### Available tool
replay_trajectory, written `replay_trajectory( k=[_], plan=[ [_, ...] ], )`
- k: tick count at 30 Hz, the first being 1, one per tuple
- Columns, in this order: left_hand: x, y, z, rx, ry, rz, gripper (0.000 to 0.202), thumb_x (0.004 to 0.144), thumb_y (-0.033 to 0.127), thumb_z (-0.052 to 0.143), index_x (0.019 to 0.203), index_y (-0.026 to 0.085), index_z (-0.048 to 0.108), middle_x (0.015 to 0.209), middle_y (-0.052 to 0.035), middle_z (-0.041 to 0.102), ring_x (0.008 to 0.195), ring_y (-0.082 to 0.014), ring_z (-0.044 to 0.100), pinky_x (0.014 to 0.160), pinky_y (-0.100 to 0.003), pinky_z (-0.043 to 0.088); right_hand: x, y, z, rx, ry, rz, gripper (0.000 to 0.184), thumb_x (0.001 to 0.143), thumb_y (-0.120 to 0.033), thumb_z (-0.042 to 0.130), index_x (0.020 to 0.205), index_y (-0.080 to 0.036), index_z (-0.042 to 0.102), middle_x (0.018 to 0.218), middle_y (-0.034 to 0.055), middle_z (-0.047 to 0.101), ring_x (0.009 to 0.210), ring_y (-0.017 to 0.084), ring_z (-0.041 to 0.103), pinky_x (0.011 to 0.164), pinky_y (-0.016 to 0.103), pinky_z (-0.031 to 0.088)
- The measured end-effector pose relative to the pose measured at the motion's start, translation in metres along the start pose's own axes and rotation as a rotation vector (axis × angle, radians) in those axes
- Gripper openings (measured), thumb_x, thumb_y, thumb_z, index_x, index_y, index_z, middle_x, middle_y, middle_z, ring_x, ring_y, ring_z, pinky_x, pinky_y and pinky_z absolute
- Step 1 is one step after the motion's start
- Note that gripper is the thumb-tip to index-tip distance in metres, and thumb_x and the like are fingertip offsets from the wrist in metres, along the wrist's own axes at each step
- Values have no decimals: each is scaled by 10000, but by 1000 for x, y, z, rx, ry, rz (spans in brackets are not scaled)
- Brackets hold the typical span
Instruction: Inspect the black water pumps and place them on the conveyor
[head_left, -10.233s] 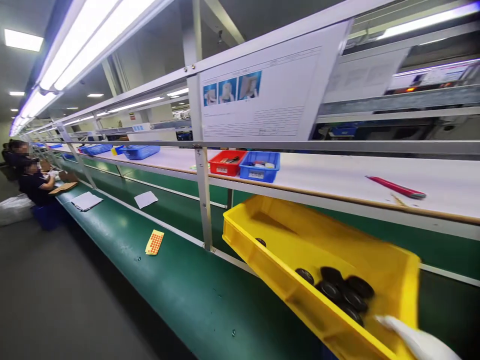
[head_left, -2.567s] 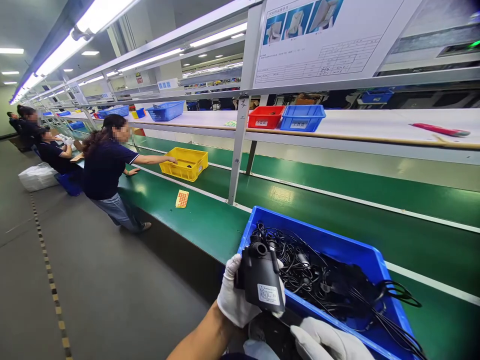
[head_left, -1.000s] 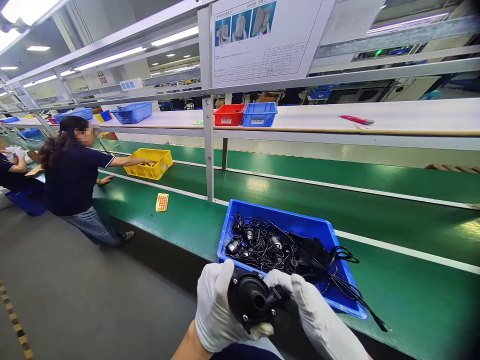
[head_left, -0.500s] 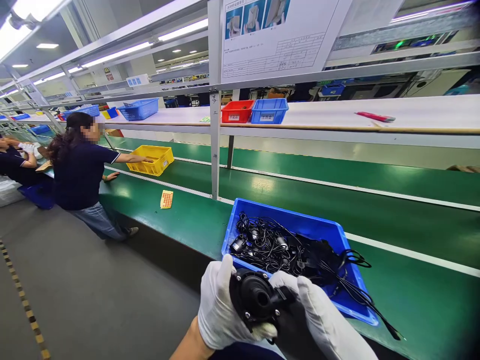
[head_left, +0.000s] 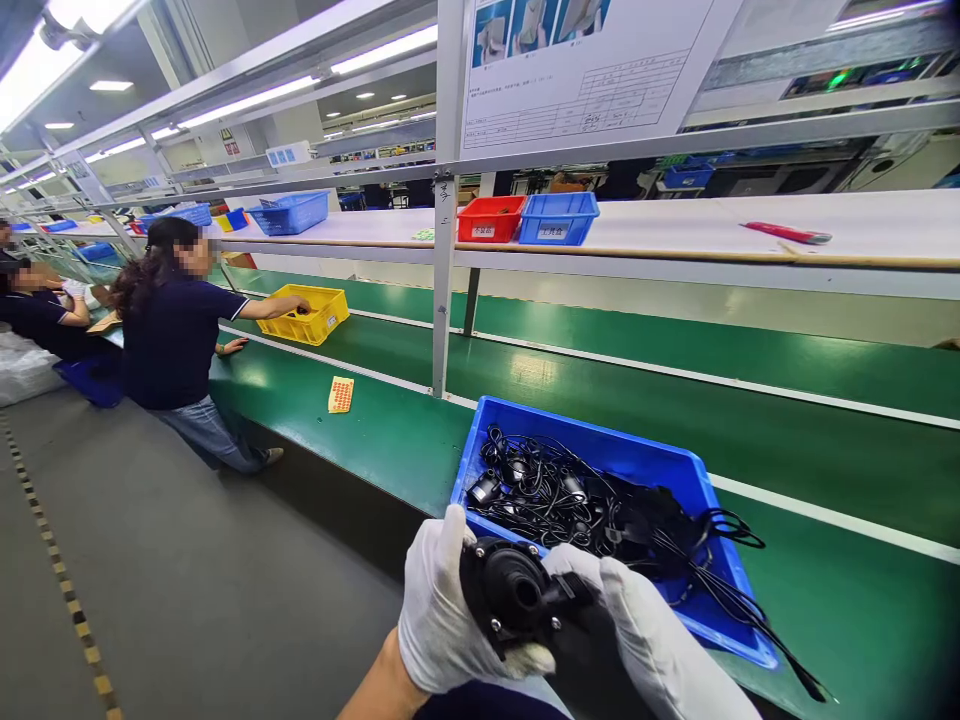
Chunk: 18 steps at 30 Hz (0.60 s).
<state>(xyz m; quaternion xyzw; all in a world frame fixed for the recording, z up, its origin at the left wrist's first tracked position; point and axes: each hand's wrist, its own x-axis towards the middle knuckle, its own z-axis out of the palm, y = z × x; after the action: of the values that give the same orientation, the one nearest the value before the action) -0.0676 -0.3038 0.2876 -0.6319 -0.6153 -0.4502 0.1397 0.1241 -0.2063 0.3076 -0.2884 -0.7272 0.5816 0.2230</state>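
Gripping the black part [head_left: 514, 592], your left hand [head_left: 439, 615] is curling around it; your right hand [head_left: 651, 622] is pinching its side stub [head_left: 572, 590]. Cables [head_left: 544, 492] are lying in the bin [head_left: 600, 431] beyond.

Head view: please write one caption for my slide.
White-gloved left grip holding a black device, right grip at its side, near a blue bin of black cables on a green bench.

black device [head_left: 504, 585] partly hidden by left hand [head_left: 444, 612], posted sheet [head_left: 555, 95] cropped above
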Motion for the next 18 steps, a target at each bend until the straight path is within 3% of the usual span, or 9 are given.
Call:
replay_trajectory(
  k=[18],
  plan=[
    [3, -6, 7, -94, -26, -25, 1261, 744, 942, 498, 1637, 149, 90, 947, -65, 620, 716, -215, 633, 652, -385, 546, 4, 1, -3, 17, -66, 37, 682, 1006, -744, 185, 791, -235, 586, 717, 28, 625, 620, 184, 556, 589, 270, 489]
  ],
)
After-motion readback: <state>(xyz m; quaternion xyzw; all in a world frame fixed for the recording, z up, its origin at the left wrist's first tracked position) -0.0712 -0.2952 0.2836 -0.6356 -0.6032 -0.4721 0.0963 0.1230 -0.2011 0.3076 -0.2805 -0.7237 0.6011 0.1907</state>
